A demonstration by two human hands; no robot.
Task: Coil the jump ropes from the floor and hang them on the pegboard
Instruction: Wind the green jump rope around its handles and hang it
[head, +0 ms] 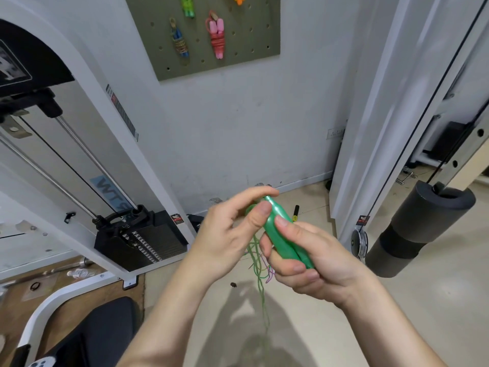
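Green jump rope [287,249], with two glossy green plastic handles [274,227] and a thin green cord [260,287], is off the floor and held in both hands at the middle of the head view. The two handles lie side by side, pointing up and away from the person.

The right hand [317,260] is closed round the lower half of the paired handles. Its thumb lies along the top and its fingers curl in from beneath. The left hand [230,234] comes in from the other side. Its thumb and forefinger pinch the upper end of the handles, and its other fingers are loosely bent behind. Both forearms are raised in front of the body and the wrists angle in toward each other.

Below the right hand's fingers the cord hangs in a few loose, uneven loops. One long strand trails down past both wrists toward the floor, with thin pinkish and yellowish threads mixed in. By this I judge that the coiling step is under way and not finished. The handles are gathered but the cord is not yet wound.

The next move calls for the right hand to keep the handles clamped together. The left hand must take up the slack and lay it round them in tight turns.

High above both hands, on the wall, hangs the olive-green perforated pegboard [211,67]. It already carries a coiled pink rope bundle [218,38] and a blue-and-yellow rope bundle [180,41], so hanging comes last.
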